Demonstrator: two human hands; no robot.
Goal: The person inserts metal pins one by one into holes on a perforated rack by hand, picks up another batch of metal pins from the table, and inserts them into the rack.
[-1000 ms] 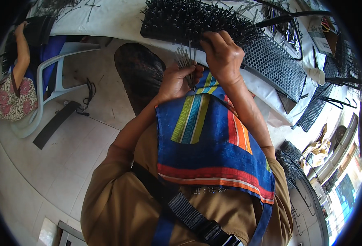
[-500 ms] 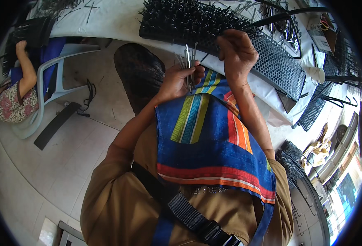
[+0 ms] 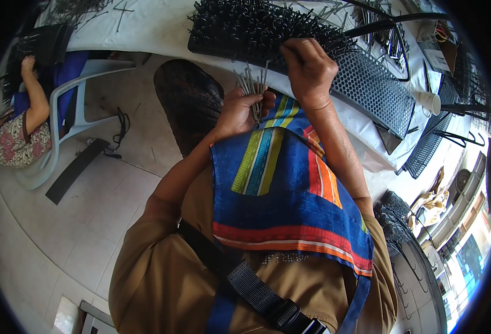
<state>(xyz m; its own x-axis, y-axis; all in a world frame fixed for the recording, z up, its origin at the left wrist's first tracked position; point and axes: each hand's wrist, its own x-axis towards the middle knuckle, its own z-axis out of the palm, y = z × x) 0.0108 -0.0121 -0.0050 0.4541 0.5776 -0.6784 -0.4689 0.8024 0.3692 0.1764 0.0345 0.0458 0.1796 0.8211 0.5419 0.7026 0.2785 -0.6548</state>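
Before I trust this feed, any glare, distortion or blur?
Head view throughout: lower-right glare; fisheye bends lines on the floor; thin rods in the left hand look fairly sharp; anything in the right hand is lost against black prongs.

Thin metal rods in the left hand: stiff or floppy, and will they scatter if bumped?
Likely stiff: the thin metal rods stick up from the left grip without visible sag. Each is probably light, being so slender. The bundle may splay or slip if bumped, since the rods fan apart at the top and no tie shows.
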